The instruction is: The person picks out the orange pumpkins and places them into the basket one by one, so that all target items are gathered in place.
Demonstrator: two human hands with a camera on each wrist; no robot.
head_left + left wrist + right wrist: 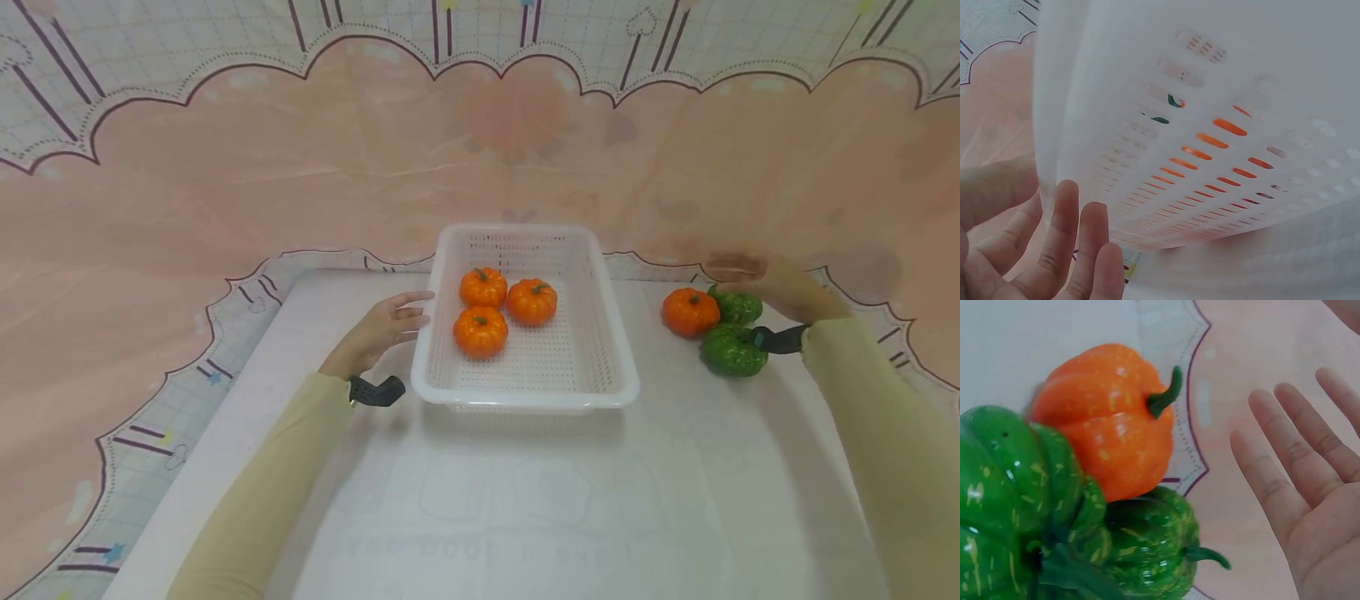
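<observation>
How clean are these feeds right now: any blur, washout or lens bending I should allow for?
Head view: even soft light, faint shadow under the basket, backdrop lines bowed by the wide lens, right hand slightly smeared. Left wrist view: basket wall fills the frame, washed out and soft; left hand's fingers sharper. Right wrist view: orange pumpkin and green pumpkins in focus, with small glare spots.

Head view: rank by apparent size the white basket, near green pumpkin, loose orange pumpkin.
1. white basket, by far the largest.
2. near green pumpkin.
3. loose orange pumpkin, only slightly smaller; it sits farther from the camera, so that gap is unsure.
</observation>
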